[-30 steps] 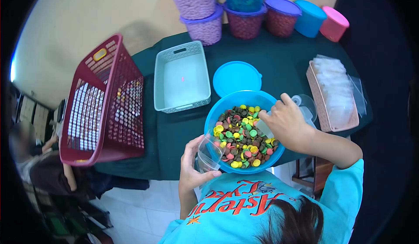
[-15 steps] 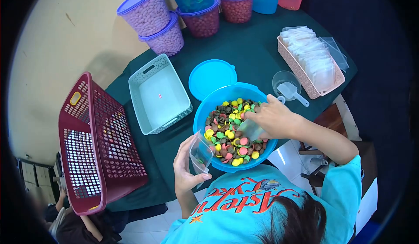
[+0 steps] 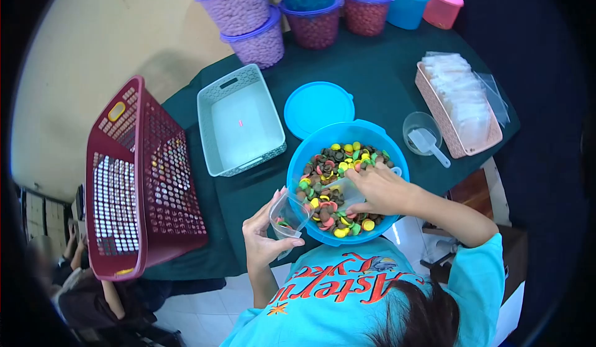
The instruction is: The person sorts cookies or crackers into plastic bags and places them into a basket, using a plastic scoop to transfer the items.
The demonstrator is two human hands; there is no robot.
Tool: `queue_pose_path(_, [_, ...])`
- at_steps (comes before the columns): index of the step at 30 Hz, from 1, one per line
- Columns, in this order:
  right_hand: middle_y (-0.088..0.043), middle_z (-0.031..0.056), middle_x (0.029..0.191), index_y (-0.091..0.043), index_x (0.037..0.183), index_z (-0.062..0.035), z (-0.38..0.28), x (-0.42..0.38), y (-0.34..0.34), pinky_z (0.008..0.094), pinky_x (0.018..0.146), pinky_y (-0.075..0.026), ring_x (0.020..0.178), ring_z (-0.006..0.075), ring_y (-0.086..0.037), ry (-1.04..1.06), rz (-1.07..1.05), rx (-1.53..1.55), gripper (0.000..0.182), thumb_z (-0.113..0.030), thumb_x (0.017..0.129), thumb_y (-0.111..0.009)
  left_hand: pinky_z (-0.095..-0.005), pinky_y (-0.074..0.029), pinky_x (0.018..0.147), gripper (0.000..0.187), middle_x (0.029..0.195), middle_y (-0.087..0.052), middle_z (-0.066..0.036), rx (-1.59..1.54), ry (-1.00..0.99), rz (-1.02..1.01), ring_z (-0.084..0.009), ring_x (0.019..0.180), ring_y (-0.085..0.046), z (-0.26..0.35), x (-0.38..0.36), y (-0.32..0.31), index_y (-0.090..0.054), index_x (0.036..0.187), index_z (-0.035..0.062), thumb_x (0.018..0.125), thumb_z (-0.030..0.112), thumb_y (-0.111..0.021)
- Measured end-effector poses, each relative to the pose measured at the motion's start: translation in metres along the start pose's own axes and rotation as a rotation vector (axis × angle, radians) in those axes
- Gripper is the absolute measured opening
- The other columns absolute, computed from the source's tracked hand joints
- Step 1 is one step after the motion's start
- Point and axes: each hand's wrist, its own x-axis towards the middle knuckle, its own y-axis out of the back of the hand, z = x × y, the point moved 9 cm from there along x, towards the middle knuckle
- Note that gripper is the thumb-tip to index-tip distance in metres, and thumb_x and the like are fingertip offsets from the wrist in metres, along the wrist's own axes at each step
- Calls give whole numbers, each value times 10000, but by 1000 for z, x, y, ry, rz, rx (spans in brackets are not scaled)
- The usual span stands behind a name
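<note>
Left grip point(image 3: 264, 238) grasps an open clear bag point(image 3: 289, 213); right grip point(image 3: 379, 188) clutches a scoop point(image 3: 347, 191) in the bowl point(image 3: 310, 151). Best keep the bag mouth wide, touching the rim.

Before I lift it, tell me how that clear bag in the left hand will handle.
Probably floppy: the clear bag sags open in the left hand. Likely very light, with few candies inside. It may spill if tipped, since its mouth gapes beside the blue bowl.

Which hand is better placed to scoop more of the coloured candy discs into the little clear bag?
Right hand: already in the blue plastic bowl among the discs. Left hand holds the small clear plastic bag.
</note>
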Motion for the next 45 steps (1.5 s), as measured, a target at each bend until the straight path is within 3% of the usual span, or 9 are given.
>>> queue_pose_path(7, [-585, 238, 833, -386, 1120, 34, 0, 31, -6, 405, 788, -375, 825, 352, -571, 42, -109, 226, 662, -445, 731, -624, -340, -414, 897, 846, 1123, -547, -195, 186, -24, 91, -249, 1038, -543, 13, -21, -1, -487, 1154, -67, 428, 167, -852])
queue_pose_path(17, [-603, 176, 797, -430, 1124, -33, 6, 54, -1, 410, 817, -366, 770, 312, -593, 247, -291, 244, 652, -479, 696, -639, -327, -394, 906, 857, 1126, -550, -189, 196, 136, 333, -239, 1042, -540, 15, -58, -9, -496, 1154, -59, 422, 210, -852])
queue_pose_path(18, [-598, 158, 776, -432, 1126, -40, 7, 57, 1, 387, 738, -418, 724, 285, -599, 304, -265, 280, 672, -484, 676, -660, -327, -394, 906, 857, 1126, -550, -189, 198, 137, 363, -239, 1042, -540, 15, -61, -10, -496, 1154, -59, 422, 210, -852])
queue_pose_path(20, [-596, 153, 768, -433, 1124, -35, 7, 60, 7, 365, 684, -438, 698, 269, -600, 323, -329, 372, 678, -475, 667, -673, -223, -483, 574, 799, 1126, -564, -136, 298, 82, 339, -179, 962, -573, 18, -63, -18, -512, 1186, 51, 477, 226, -836])
queue_pose_path(23, [-594, 144, 759, -443, 1118, -22, 9, 65, 16, 311, 550, -469, 632, 232, -598, 424, -329, 456, 680, -437, 650, -709, -213, -461, 525, 810, 1139, -557, -116, 427, 73, 386, -170, 959, -557, 21, -65, -23, -515, 1188, 63, 470, 256, -835])
queue_pose_path(27, [-595, 137, 706, -479, 1094, -20, -10, 63, 54, 315, 556, -465, 619, 239, -602, 460, -346, 435, 674, -460, 636, -704, -214, -466, 520, 803, 1155, -545, -114, 457, 122, 427, -175, 993, -538, 24, -67, -29, -516, 1184, 59, 476, 267, -832])
queue_pose_path(35, [-588, 80, 632, -512, 1064, -17, -97, 25, 82, 311, 640, -397, 607, 224, -597, 705, -81, -201, 607, -369, 605, -697, -349, -411, 884, 829, 1131, -548, -159, 440, 47, 437, -251, 1026, -534, 29, -59, -39, -503, 1169, -13, 458, 251, -839])
queue_pose_path(37, [-581, 76, 638, -494, 1070, 27, -113, 12, 59, 312, 634, -386, 618, 210, -584, 801, -15, -596, 575, -302, 633, -673, -324, -441, 845, 814, 1127, -548, -160, 452, 25, 395, -235, 1016, -540, 31, -53, -42, -500, 1168, -20, 467, 216, -840])
queue_pose_path(45, [-593, 81, 669, -483, 1070, 47, -78, 9, 100, 296, 702, -333, 689, 185, -588, 570, 65, -394, 503, -107, 618, -641, -298, -451, 827, 777, 1096, -557, -149, 161, 96, 229, -202, 964, -565, 7, -39, -30, -514, 1145, -37, 472, 170, -841])
